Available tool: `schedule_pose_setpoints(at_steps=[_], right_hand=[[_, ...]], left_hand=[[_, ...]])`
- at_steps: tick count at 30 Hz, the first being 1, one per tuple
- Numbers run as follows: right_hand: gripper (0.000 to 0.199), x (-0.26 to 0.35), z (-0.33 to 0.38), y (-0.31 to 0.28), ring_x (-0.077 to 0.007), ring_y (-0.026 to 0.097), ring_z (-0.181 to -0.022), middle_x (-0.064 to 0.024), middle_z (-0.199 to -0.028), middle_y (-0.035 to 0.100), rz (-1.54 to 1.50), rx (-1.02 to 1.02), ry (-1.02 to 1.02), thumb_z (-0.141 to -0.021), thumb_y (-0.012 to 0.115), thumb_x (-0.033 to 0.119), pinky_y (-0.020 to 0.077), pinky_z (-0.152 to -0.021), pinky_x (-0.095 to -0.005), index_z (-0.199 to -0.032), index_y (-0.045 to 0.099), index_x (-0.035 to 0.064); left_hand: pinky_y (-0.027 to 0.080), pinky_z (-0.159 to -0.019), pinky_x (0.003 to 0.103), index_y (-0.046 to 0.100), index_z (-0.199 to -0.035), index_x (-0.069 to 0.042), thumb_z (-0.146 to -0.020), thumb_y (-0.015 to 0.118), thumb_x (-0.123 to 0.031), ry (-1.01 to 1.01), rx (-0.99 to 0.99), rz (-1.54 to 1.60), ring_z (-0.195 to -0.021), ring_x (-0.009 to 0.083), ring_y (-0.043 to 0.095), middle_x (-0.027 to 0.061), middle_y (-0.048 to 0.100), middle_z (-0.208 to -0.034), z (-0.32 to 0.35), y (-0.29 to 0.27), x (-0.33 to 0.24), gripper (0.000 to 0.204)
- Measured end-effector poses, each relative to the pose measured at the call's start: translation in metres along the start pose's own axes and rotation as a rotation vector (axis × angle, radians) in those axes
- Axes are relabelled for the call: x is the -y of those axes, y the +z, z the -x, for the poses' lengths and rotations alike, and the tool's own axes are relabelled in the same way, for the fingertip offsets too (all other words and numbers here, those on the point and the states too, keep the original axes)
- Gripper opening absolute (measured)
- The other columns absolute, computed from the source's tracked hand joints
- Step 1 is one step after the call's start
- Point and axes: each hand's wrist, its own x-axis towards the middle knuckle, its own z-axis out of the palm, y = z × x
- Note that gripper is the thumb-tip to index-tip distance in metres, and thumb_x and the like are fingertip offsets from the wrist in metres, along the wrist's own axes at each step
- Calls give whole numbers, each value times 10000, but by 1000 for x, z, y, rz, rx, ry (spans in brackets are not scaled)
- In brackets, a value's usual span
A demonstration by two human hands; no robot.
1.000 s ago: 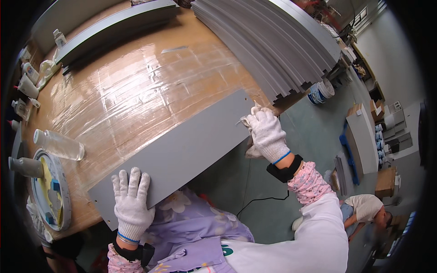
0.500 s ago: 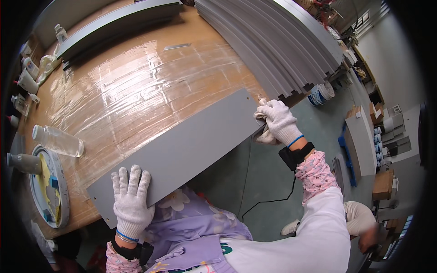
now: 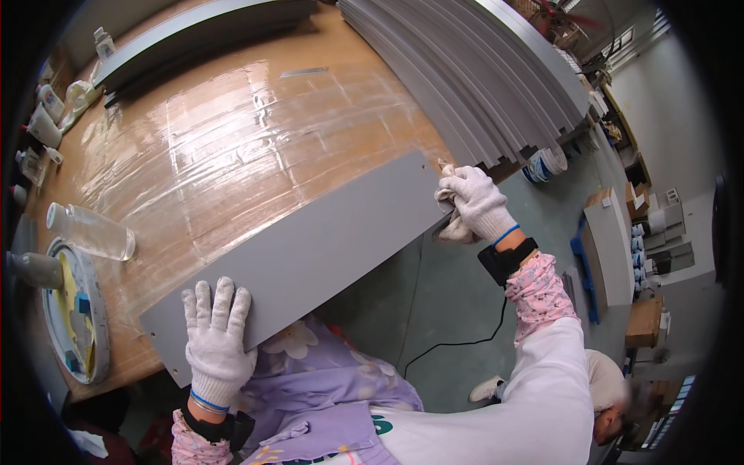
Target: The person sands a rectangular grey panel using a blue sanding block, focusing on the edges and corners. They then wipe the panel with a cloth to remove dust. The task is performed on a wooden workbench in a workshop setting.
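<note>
A long flat grey panel (image 3: 318, 240) lies slantwise along the near edge of the table, small holes showing at its corners. Flat on its left end rests my left hand (image 3: 218, 329), in a white knit glove, fingers spread. At the panel's right end my right hand (image 3: 479, 203), gloved the same way, is closed round a bunched pale cloth (image 3: 457, 228) against the short edge. Part of the cloth is hidden beneath my fingers.
Stacked grey panels (image 3: 480, 77) fill the far right, and another grey piece (image 3: 201, 35) lies at the back. At left a clear bottle (image 3: 91, 231) stands beside a round lid (image 3: 101, 341) bearing a grey bottle (image 3: 35, 270) and blue blocks. A person (image 3: 604, 387) is at lower right.
The view has shifted slightly, so the table things sit a little farther left. My left hand stays flat on the panel, and the right keeps the cloth at its end.
</note>
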Motion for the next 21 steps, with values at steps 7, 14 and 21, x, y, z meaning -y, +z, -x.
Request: schedule_pose_setpoints(at_steps=[7,14,21], right_hand=[[187,-4,6,-5,-317,620,-1005,-91,-986,651,-7,105,17,-845,646,94,530,-874,-420,-984,743,171],[163,-1,-5,3,-321,616,-982,-99,-972,637,0,15,-7,-861,658,116,529,-866,-423,-998,740,147],[155,-3,-6,3,-325,615,-985,-113,-983,634,12,-6,-41,-863,660,114,525,-863,-426,-995,734,147]], left_hand=[[227,-1213,622,557,-1387,-100,-564,784,-96,13,-18,-1,-1438,451,360,156,479,-1498,2,1,2,854],[208,-1229,602,549,-1394,-71,-560,742,-58,12,-2,1,-1465,437,323,174,459,-1516,1,1,1,857],[214,-1229,594,544,-1401,-70,-572,748,-60,10,-2,-5,-1461,433,331,174,457,-1517,0,-2,-1,854]])
